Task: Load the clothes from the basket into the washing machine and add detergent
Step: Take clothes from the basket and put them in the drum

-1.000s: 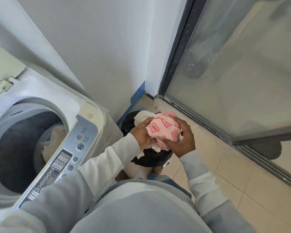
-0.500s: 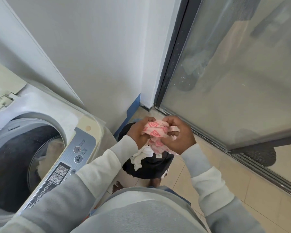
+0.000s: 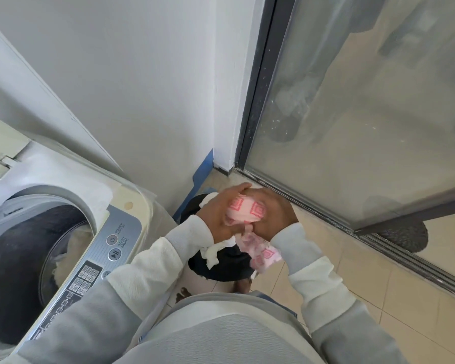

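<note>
Both hands hold a bunched pink-and-white patterned cloth (image 3: 247, 210) above a dark basket (image 3: 221, 269) on the floor. My left hand (image 3: 217, 215) grips its left side and my right hand (image 3: 275, 214) grips its right side. A pink tail of the cloth and a white piece (image 3: 216, 252) hang down below my hands. The top-loading washing machine (image 3: 126, 206) stands at the left with its lid up. Its drum (image 3: 24, 264) is open and light-coloured laundry (image 3: 74, 244) lies inside.
The machine's control panel (image 3: 103, 258) with power and start buttons faces me. A white wall is behind it, and a blue board (image 3: 201, 172) leans in the corner. A glass sliding door (image 3: 352, 114) with a dark frame runs along the right. Tan floor tiles (image 3: 378, 298) lie below.
My hands have lifted the pink cloth higher above the basket and bunched it tighter between them. More of it now hangs below my wrists.
</note>
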